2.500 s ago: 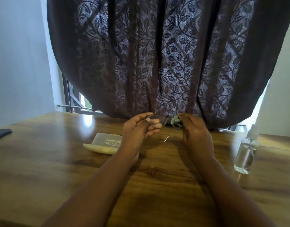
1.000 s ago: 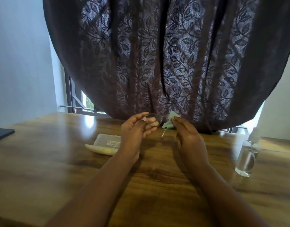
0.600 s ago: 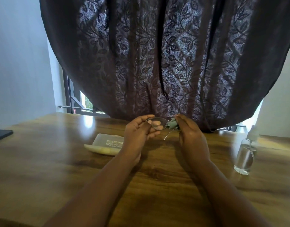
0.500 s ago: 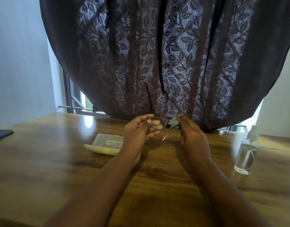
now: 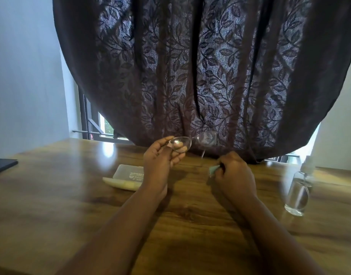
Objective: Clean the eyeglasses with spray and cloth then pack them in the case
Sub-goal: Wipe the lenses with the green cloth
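Two hands shared the work. The left hand (image 5: pixel 160 155) pinched the eyeglasses (image 5: pixel 192 141) by one lens rim, its fingers (image 5: pixel 177 149) curled behind the glass, holding them up above the worktop (image 5: pixel 51 195) with their long axis running toward the free lens on the right. The right hand (image 5: pixel 234 173) sat lower and just right of the eyeglasses, apart from them, fingers curled round the green cloth (image 5: pixel 212 169). The case (image 5: pixel 127 175) lay below and left of the eyeglasses, nearer the left hand; the spray bottle (image 5: pixel 298 191) stood well right. Judging by this, packing would fall to the left hand.
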